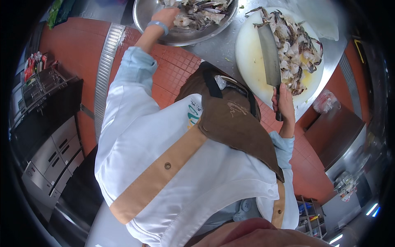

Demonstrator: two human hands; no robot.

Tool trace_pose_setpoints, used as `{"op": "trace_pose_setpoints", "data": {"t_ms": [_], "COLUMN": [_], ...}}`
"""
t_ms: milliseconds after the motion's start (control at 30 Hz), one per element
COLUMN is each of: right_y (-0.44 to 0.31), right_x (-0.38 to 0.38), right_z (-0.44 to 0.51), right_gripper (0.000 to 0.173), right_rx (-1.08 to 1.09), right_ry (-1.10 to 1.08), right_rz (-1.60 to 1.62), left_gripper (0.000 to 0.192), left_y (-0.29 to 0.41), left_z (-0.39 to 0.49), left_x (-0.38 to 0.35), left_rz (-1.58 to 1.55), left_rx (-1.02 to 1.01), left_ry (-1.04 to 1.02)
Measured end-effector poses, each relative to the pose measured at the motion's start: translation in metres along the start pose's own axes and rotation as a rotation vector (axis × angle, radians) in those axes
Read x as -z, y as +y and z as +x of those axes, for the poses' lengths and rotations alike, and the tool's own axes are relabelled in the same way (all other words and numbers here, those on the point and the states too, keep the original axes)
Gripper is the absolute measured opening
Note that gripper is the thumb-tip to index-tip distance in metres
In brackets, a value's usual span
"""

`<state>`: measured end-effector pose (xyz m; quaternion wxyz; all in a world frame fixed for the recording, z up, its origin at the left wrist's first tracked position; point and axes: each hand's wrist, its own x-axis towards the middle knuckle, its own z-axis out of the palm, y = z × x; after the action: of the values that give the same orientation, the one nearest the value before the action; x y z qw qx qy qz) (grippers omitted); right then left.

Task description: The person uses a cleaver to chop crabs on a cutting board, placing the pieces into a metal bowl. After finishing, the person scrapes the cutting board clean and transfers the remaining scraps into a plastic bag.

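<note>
My right hand (284, 103) grips the dark handle of a Chinese cleaver (269, 58). The broad blade lies over a round white cutting board (248, 51), along the left side of a heap of chopped crab pieces (291, 46). Yellowish liquid wets the board around the heap. At the upper left, my left hand (166, 18) is at a stainless steel bowl (185, 40) that contains more crab pieces (203, 14). Its fingers are partly hidden among the pieces, so I cannot tell whether they hold one. A grey-blue band circles that wrist.
Bowl and board rest on a stainless steel worktable (213, 51). A translucent plastic container or bag (321, 18) is beyond the board. A tied plastic bag (326, 101) sits right of the table. Below is a red tiled floor (169, 66) with a metal drain grate (105, 68).
</note>
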<state>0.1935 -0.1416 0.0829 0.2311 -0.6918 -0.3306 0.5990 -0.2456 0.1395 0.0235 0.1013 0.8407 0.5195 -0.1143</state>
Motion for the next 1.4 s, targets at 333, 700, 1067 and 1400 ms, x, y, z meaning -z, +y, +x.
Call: {"op": "trace_pose_setpoints", "data": {"t_ms": [333,700,1067,1400], "right_y": [0.011,0.014,0.022,0.026], "right_x": [0.006,0.008,0.007,-0.001], "right_z": [0.006,0.009,0.007,0.001], "right_gripper": [0.057,0.058,0.055,0.055], "right_rx": [0.039,0.053,0.098,0.082], "right_ry": [-0.035,-0.04,-0.026,0.01], "right_rz": [0.004,0.008,0.006,0.02], "left_gripper": [0.052,0.08,0.062,0.046], "left_y": [-0.019,0.037,0.033,0.027], "left_z": [0.006,0.029,0.021,-0.052], "left_x": [-0.054,-0.045,-0.028,0.053], "left_rz": [-0.316,-0.43,-0.136,-0.042], "left_rx": [0.178,0.514,0.3,0.156], "left_ry": [-0.184,-0.301,-0.185,0.672]}}
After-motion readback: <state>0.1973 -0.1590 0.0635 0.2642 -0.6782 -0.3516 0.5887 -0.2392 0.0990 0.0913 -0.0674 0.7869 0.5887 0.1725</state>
